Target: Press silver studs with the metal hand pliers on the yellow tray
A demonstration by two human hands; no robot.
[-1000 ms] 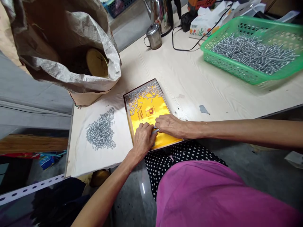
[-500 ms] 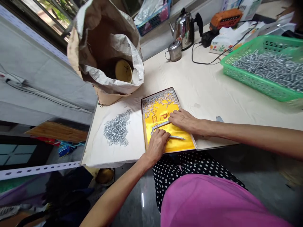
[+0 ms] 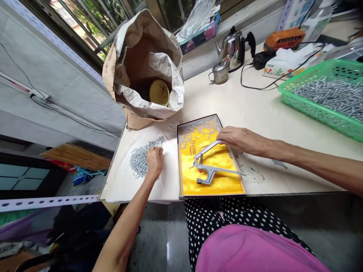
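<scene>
My right hand (image 3: 234,138) is closed round the end of the upper handle of grey snap-fastener pliers (image 3: 211,170). The pliers' handles are spread apart, and a spring and a small red part show near the jaws. They lie over a yellow printed sheet in a shallow, dark-rimmed tray (image 3: 195,192). Loose small metal pins (image 3: 198,127) cover the tray's far end. My left hand (image 3: 154,160) is at the right side of a heap of small metal pieces (image 3: 138,160) on the white tabletop. Its fingers are pressed together, and whatever they hold is hidden.
A large paper sack (image 3: 138,117) with a yellowish round container (image 3: 159,93) inside stands at the back left. Behind are a metal cup (image 3: 220,72) and a kettle (image 3: 233,49). A green basket (image 3: 320,113) of metal pieces sits at right, near a black cable (image 3: 263,88).
My left hand has left the pliers' jaw end and moved left to the metal heap. My right hand has shifted to the handle's end, and the handles stand wider apart.
</scene>
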